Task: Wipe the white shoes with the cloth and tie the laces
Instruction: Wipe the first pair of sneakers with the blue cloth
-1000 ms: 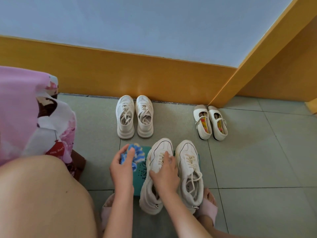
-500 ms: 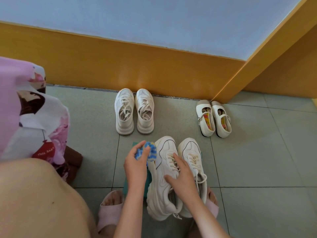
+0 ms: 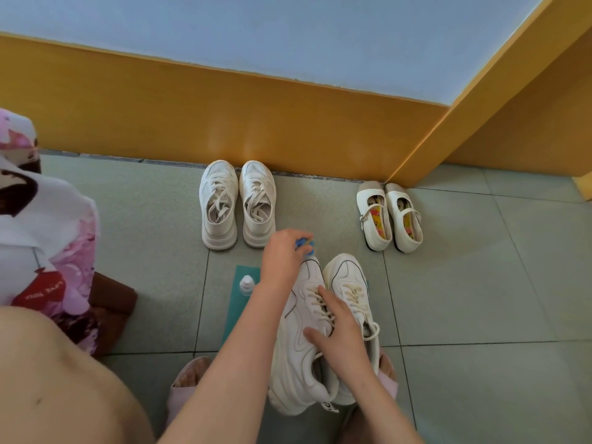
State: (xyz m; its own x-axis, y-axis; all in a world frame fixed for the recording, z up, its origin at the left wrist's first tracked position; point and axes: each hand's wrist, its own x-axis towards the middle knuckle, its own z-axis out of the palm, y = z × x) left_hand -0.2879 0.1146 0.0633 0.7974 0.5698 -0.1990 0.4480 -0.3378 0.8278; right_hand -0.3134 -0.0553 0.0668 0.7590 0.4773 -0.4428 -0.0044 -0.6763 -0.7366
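White shoes are held at two places. The left hand has its fingers curled round a bunched blue cloth and sets it on the toe tip of the shoe on the person's left. The right hand lies on the same shoe at mid-length, with its fingers straight over the laces and its thumb spread on the side panel. It presses down and clamps nothing.

The shoe's long axis runs from its heel, near the person, to its toe, towards the wall. The cloth is therefore at the far end of the shoe, beyond the bracing hand. A wipe would likely be drawn back along that axis towards the right hand, which would then have to shift to bare the laces.

The second shoe of the pair lies touching the first on its right, parallel to it, with its laces loose. Both rest on a teal mat, and a small bottle stands near the mat's far left corner. Another pair of sneakers and a pair of strap shoes sit on the floor along the wall's edge, well apart from the hands.
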